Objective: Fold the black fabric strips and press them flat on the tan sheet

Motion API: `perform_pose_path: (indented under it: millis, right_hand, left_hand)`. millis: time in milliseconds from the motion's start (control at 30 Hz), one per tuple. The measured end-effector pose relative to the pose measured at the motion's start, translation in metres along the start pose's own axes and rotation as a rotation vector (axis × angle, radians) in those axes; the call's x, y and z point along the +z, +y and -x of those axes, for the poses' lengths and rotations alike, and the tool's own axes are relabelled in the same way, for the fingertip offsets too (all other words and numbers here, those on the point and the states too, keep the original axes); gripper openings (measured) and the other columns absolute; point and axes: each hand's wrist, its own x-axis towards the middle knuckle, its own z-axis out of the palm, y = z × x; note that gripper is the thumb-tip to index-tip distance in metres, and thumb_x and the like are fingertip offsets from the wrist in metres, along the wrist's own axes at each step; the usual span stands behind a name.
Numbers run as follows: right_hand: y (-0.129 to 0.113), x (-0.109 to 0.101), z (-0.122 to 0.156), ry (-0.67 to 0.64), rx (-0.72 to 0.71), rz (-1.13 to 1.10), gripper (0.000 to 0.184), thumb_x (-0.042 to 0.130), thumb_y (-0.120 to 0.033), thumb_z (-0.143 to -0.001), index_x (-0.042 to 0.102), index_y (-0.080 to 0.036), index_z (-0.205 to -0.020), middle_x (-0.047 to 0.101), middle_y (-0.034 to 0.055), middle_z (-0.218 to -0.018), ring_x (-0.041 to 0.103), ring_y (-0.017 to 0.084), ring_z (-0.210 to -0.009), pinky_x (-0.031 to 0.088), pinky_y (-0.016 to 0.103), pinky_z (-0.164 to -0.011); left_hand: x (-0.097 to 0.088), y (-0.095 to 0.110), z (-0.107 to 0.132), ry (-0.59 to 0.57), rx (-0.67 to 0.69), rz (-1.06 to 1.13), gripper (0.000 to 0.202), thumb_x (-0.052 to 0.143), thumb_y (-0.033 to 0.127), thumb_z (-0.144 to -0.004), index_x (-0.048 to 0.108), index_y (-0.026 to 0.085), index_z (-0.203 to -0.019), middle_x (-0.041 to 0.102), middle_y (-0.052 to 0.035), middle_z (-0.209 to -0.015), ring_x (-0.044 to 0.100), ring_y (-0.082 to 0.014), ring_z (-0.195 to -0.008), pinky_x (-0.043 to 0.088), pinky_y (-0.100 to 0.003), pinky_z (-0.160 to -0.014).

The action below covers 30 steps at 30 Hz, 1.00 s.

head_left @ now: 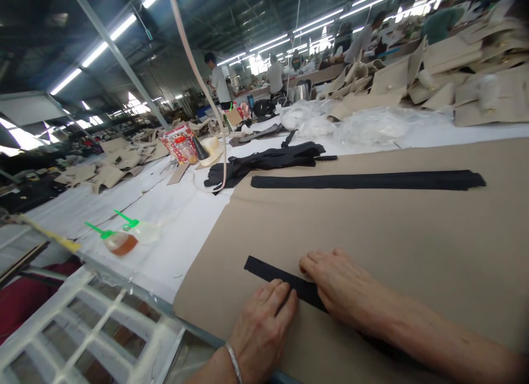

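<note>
A narrow black fabric strip [303, 289] lies slantwise on a large beige sheet [372, 224] near the table's front edge. My left hand [264, 318], with a silver bangle at the wrist, is closed, its fingertips pinching the strip's near edge. Just to the right, my right hand [336, 282] is curled over the same strip, fingers bent at its far edge; its fingertips are partly hidden. Under my right forearm the rest of the strip is mostly covered. Farther back, a stack of black strips [363, 180] lies straight across the sheet.
Behind are a black fabric bundle [273, 161], clear plastic bags [372, 125] and heaped beige pieces [475, 70]. Two green-tipped bottles [118, 242] lie on the left. A hose [198, 75] hangs down to the table. A white slatted frame [95, 329] stands beside the front edge. Several people are in the background.
</note>
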Motion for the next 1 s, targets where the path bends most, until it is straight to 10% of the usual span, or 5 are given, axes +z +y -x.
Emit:
perform_pose_path:
  millis: [633, 900, 1000]
  right_hand:
    - [0.019, 0.054, -0.015, 0.311, -0.285, 0.147, 0.015, 0.052, -0.006, -0.084, 0.052, -0.02, -0.09, 0.057, 0.0031, -0.088, 0.053, 0.021, -0.082, 0.033, 0.038, -0.085]
    - [0.013, 0.028, -0.02, 0.133, 0.186, -0.199, 0.023, 0.039, -0.018, -0.095, 0.051, -0.019, -0.076, 0.061, 0.0027, -0.074, 0.054, 0.017, -0.064, 0.032, 0.03, -0.062]
    - [0.016, 0.018, -0.019, 0.106, 0.091, -0.284, 0.017, 0.043, -0.024, -0.096, 0.055, -0.02, -0.086, 0.064, 0.0029, -0.084, 0.057, 0.018, -0.075, 0.036, 0.029, -0.068]
  left_hand:
    - [0.004, -0.003, 0.005, -0.026, -0.05, 0.021, 0.038, 0.038, 0.014, -0.095, 0.055, 0.013, -0.129, 0.063, -0.0091, -0.124, 0.055, -0.0243, -0.116, 0.049, -0.036, -0.1]
    - [0.003, -0.005, 0.005, -0.067, -0.071, 0.048, 0.041, 0.038, 0.016, -0.094, 0.052, 0.016, -0.133, 0.062, -0.008, -0.124, 0.055, -0.023, -0.115, 0.046, -0.035, -0.101]
    - [0.004, -0.005, 0.008, -0.075, -0.074, 0.038, 0.042, 0.039, 0.016, -0.094, 0.051, 0.017, -0.134, 0.061, -0.008, -0.126, 0.054, -0.0235, -0.117, 0.045, -0.036, -0.102]
